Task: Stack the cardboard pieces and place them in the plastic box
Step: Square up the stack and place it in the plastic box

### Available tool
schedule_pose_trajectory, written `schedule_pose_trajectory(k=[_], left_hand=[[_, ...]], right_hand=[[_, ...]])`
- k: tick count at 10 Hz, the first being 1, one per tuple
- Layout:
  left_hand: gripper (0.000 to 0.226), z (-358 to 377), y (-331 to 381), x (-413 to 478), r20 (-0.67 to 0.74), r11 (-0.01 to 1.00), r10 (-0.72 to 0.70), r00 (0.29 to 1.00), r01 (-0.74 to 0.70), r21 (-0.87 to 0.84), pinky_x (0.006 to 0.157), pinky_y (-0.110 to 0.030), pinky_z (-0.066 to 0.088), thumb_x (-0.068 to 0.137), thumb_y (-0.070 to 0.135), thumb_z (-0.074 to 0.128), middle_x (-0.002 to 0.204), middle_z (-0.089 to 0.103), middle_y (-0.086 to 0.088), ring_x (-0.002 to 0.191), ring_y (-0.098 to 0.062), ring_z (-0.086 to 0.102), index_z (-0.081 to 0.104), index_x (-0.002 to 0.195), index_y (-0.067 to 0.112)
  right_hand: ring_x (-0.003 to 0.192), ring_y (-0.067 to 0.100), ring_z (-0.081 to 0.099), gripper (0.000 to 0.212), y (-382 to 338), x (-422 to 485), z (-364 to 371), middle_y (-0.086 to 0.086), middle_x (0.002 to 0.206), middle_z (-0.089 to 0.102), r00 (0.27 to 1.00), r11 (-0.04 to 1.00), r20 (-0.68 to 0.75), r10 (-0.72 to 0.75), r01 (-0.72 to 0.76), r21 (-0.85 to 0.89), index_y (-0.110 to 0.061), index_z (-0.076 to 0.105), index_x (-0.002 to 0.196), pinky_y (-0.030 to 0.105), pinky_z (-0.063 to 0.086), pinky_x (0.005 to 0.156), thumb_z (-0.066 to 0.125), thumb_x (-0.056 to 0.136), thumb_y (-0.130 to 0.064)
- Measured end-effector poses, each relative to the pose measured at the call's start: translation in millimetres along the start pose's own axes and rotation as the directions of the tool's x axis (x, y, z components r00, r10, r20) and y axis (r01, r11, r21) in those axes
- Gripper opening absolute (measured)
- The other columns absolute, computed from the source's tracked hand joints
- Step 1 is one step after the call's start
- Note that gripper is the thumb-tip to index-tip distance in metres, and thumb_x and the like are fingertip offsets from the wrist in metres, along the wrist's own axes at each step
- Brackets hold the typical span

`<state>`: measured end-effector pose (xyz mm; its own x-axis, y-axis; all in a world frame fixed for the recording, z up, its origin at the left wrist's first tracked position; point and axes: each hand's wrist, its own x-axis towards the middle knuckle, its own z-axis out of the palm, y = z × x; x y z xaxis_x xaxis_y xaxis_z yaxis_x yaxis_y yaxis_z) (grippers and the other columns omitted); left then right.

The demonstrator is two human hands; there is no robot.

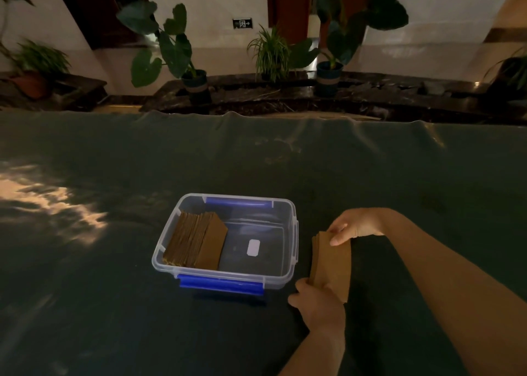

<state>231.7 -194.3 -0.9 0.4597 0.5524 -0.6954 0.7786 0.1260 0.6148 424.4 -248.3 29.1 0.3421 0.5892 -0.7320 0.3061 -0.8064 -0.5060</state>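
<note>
The bench (114, 176) spreads wide and dark under its green cover, bare on every side of my work apart from a patch of light at the left, so I have plenty of room to move; its far edge ripples well beyond the box.

The plastic box (293, 233) sits near the middle, open, its blue latches on the near and far walls. I judge the job roughly half done: one batch of cardboard pieces (196, 241) already leans against the left wall inside, standing on edge and fanned a little. The right half of the floor is free, showing only a small white label (253, 247), and that gap looks wide enough for another batch.

Just beside the box's right wall, outside it, I hold a second stack of cardboard (332, 261). My left hand (319, 304) is closed on its near end, and my right hand (352, 227) pinches the far end, thumb on top. The edges look mostly squared up.

What is left, as I see it, is to lift this stack over the right rim, clear of the latch, and set it down in the free half.
</note>
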Motion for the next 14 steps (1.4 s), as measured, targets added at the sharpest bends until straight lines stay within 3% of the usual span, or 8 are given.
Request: schedule_pose_trajectory(k=[1,3,5,8,9,10,11,14], left_hand=[[0.038,3.9,-10.1,-0.1,-0.067,0.958,-0.02,0.998,0.0,-0.288,0.098,-0.044,0.047,0.087,0.016,0.056,0.128,0.045,-0.017,0.106,-0.033,0.052,0.045,0.122,0.006],[0.056,-1.3,-20.0,-3.3,0.061,0.982,0.18,0.982,-0.176,-0.07,0.098,-0.046,0.05,0.082,0.014,0.066,0.134,0.04,-0.015,0.115,-0.031,0.053,0.039,0.131,0.012],[0.051,-6.4,-22.2,-4.1,0.174,0.949,0.306,0.936,-0.314,0.017,0.105,-0.03,0.04,0.081,0.018,0.067,0.13,0.047,0.001,0.113,-0.009,0.049,0.046,0.128,0.025],[0.042,-89.9,-70.4,-21.3,0.287,0.825,0.492,0.822,-0.545,0.147,0.102,-0.032,0.043,0.087,0.014,0.059,0.125,0.049,-0.004,0.124,-0.026,0.049,0.042,0.125,0.02],[0.033,-128.5,-95.1,-23.0,0.23,0.812,0.502,0.834,-0.546,0.208,0.095,-0.031,0.045,0.083,0.0,0.063,0.105,0.057,-0.009,0.124,-0.028,0.05,0.051,0.109,0.016],[0.078,-172.0,-106.5,-18.9,-0.07,0.7,0.683,0.727,-0.625,0.346,0.092,0.007,0.028,0.061,-0.011,0.079,0.091,0.066,0.0,0.093,0.002,0.053,0.056,0.106,0.048],[0.087,-191.7,-113.7,-15.9,-0.128,0.656,0.734,0.667,-0.648,0.388,0.081,0.015,0.024,0.057,-0.016,0.079,0.093,0.062,0.008,0.09,-0.001,0.05,0.054,0.094,0.058],[0.064,-208.1,-131.8,9.2,0.047,0.698,0.668,0.743,-0.647,0.307,0.079,0.007,0.037,0.076,0.016,0.074,0.119,0.042,0.018,0.09,0.005,0.056,0.038,0.121,0.044]], right_hand=[[0.12,0.019,0.044,0.043,-9.3,-6.4,-6.1,-0.005,0.122,0.055,0.998,0.993,0.048,0.048,-0.042,-0.109,-0.021,0.056,0.124,0.034,0.034,0.097,0.062,0.084,-0.035],[0.107,0.014,0.05,0.037,-5.0,-34.9,-1.6,-0.006,0.114,0.055,0.999,0.958,-0.052,-0.004,-0.011,-0.285,-0.026,0.059,0.114,0.033,0.04,0.089,0.066,0.079,-0.035],[0.088,0.002,0.049,0.023,32.7,-79.7,38.7,-0.015,0.097,0.05,0.942,0.984,-0.306,-0.141,0.099,-0.147,-0.033,0.059,0.101,0.018,0.037,0.072,0.068,0.08,-0.031],[0.088,0.0,0.057,0.03,0.3,-124.2,140.8,-0.022,0.093,0.057,0.805,0.94,-0.533,-0.26,0.338,0.053,-0.044,0.064,0.09,0.011,0.046,0.071,0.075,0.07,-0.025],[0.091,-0.001,0.057,0.035,-26.5,-115.3,170.4,-0.02,0.095,0.056,0.785,0.919,-0.535,-0.311,0.393,0.042,-0.041,0.064,0.098,0.012,0.047,0.074,0.077,0.069,-0.026],[0.092,-0.005,0.054,0.043,-63.5,-91.0,203.9,-0.016,0.104,0.052,0.75,0.89,-0.571,-0.334,0.45,0.069,-0.039,0.058,0.103,0.007,0.044,0.076,0.079,0.069,-0.022],[0.096,-0.009,0.051,0.045,-81.2,-73.6,217.1,-0.017,0.105,0.051,0.728,0.879,-0.612,-0.309,0.464,0.108,-0.045,0.054,0.099,0.004,0.042,0.079,0.078,0.071,-0.019],[0.1,-0.009,0.05,0.05,-80.0,-32.2,242.0,-0.026,0.114,0.041,0.754,0.922,-0.594,-0.28,0.383,0.051,-0.046,0.046,0.113,0.004,0.04,0.088,0.071,0.078,-0.021]])
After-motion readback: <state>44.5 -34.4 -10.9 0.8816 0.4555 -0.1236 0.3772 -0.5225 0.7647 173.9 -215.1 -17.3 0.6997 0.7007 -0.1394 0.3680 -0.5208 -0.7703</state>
